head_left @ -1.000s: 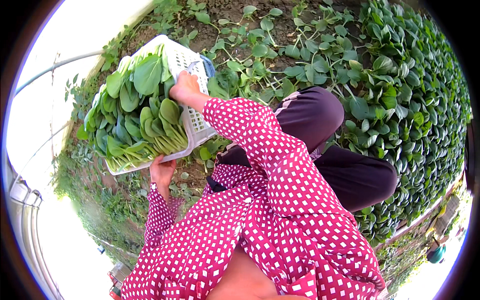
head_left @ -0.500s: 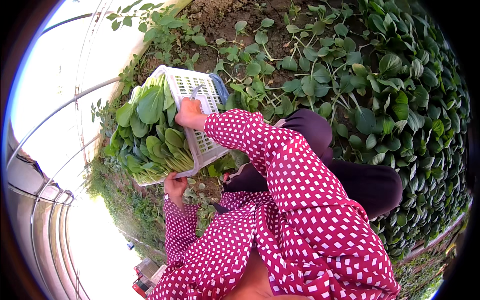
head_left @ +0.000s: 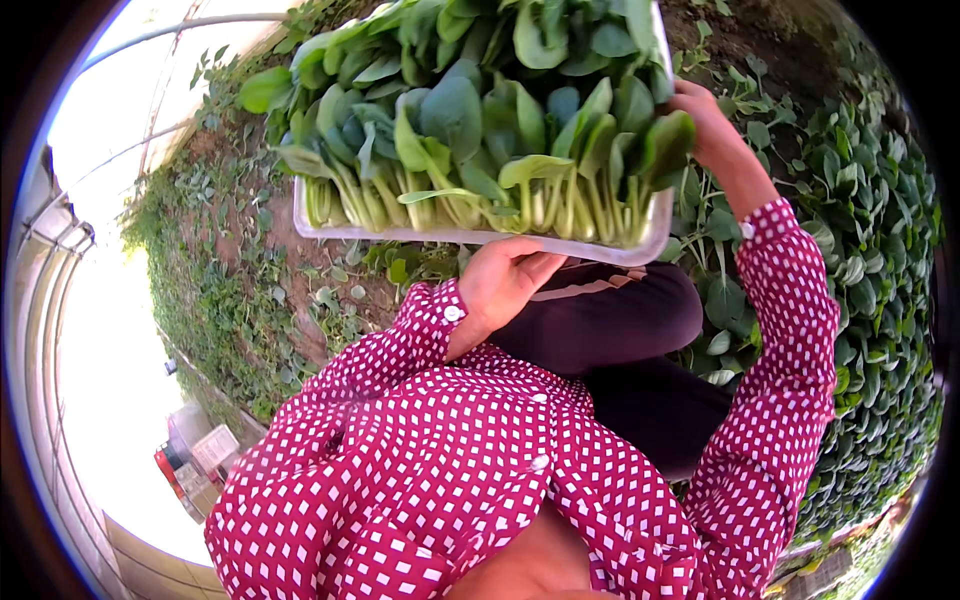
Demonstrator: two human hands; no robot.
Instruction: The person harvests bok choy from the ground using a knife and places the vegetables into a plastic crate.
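Note:
A white plastic crate (head_left: 430, 236) is packed with leafy bok choy (head_left: 450, 125), pale stems toward me and dark leaves facing up and away. My left hand (head_left: 505, 285) grips the middle of its near rim, fingers tucked under and partly hidden. At the right end of the crate, my right hand (head_left: 710, 130) holds the side, its fingertips hidden behind the wall and leaves. No blade shows in the right hand now. The crate looks tilted so its top faces me, over my bent knee (head_left: 630, 320).
Dense rows of leafy greens (head_left: 870, 300) grow along the right. Weedy soil (head_left: 260, 260) spreads to the left, beside a bright plastic greenhouse wall with curved pipes (head_left: 60, 300). A red and grey machine-like object (head_left: 190, 460) stands at the lower left.
The crate has swung right and closer to me, its near rim now facing me. My right hand has shifted to its right end; the small curved blade seen there earlier is out of sight.

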